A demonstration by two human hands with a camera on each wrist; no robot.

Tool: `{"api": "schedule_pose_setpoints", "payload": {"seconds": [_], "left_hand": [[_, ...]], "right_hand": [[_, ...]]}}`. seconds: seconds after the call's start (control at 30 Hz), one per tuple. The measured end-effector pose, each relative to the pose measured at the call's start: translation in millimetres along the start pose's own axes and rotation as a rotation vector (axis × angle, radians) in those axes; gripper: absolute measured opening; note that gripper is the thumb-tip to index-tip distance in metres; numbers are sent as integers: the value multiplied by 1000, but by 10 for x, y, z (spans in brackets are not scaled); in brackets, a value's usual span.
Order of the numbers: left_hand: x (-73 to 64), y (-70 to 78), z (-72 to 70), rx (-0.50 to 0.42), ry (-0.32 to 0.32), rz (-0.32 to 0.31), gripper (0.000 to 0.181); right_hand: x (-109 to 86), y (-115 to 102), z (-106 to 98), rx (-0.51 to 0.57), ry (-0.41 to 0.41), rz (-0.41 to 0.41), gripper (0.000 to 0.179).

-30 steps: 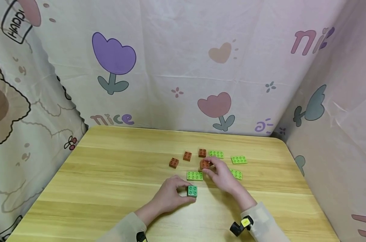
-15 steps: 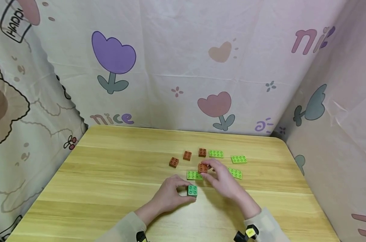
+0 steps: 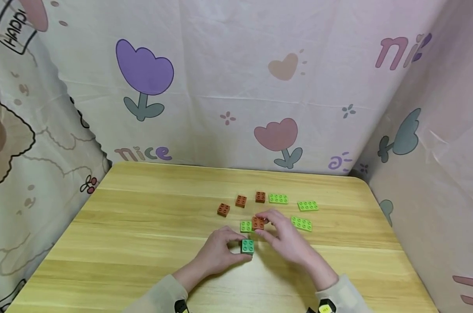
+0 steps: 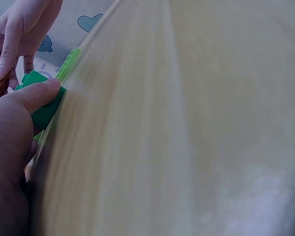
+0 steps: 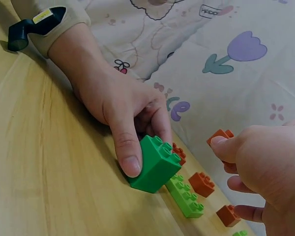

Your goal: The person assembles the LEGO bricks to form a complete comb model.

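Note:
My left hand (image 3: 220,251) pinches a dark green toy building brick (image 3: 247,246) between thumb and fingers, low over the table. In the right wrist view this green brick (image 5: 155,167) looks tall, studs upward. Just beyond it, my right hand (image 3: 286,240) pinches a reddish-brown brick (image 3: 258,223) with two rows of studs. That brown brick (image 5: 220,142) is held off the table, apart from the green one. From the head view it covers the right part of a long lime brick (image 3: 245,226). The left wrist view shows the green brick (image 4: 48,112) under my left thumb.
Three more brown bricks, left (image 3: 223,209), middle (image 3: 241,201) and right (image 3: 260,197), lie farther back. Lime bricks sit at back (image 3: 278,198), far right (image 3: 308,206) and beside my right hand (image 3: 301,223). A printed cloth (image 3: 221,87) hangs behind the wooden table (image 3: 142,208).
My right hand has carried the brown brick left and nearer to the green brick, over the end of the long lime brick. My left hand holds the green brick almost still.

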State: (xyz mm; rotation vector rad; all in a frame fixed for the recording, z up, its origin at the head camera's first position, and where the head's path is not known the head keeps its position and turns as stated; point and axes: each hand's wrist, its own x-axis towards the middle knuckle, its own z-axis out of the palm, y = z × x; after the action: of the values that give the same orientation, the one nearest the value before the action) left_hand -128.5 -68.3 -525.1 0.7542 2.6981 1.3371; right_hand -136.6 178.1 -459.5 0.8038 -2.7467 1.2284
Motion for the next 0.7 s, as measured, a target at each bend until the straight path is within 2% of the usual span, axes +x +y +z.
{"api": "schedule_pose_setpoints", "payload": {"seconds": [0.27, 0.47, 0.7], "left_hand": [[-9, 14, -11, 5, 1, -9, 47], [-4, 3, -5, 11, 4, -2, 44], [-3, -7, -3, -9, -8, 3, 39]], "right_hand": [[-55, -40, 54, 49, -19, -28, 43], [-97, -54, 114, 93, -56, -17, 43], [-122, -75, 180, 80, -97, -27, 44]]}}
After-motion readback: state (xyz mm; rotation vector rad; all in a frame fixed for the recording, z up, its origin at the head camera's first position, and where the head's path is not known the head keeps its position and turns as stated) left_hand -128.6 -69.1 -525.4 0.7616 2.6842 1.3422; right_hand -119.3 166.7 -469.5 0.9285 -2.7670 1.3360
